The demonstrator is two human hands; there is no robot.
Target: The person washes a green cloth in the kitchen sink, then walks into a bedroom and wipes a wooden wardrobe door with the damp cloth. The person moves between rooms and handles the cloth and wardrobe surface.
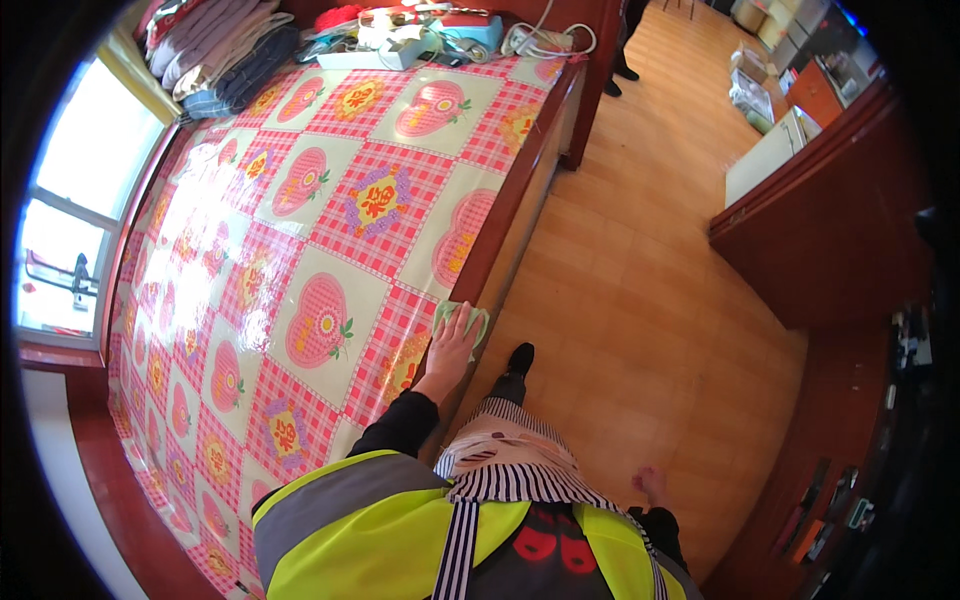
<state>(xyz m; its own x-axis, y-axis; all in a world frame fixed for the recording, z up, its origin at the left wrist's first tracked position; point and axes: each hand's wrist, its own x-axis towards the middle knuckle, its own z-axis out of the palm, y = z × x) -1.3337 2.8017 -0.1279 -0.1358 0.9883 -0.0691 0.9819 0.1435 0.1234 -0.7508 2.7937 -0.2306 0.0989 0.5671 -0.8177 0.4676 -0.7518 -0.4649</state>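
Note:
My left hand [448, 351] lies over a light green cloth [478, 327], pressing it on the dark red wooden edge [491, 251] of a raised bed platform. A glossy pink-and-white checked plastic sheet [409, 259], printed with hearts and flowers, covers the platform and reaches that edge. On the other side of my body, my right hand [651, 484] hangs low over the wood floor. It is small and blurred, touches nothing that I can see, and its fingers are hard to make out.
Folded bedding [217, 56] is stacked at the platform's far left corner. Cables, boxes and a power strip [536, 39] crowd its far end. Wood-look flooring [637, 300] runs alongside, with a dark red cabinet [817, 240] to the right. Another person's shoes [619, 81] show farther back.

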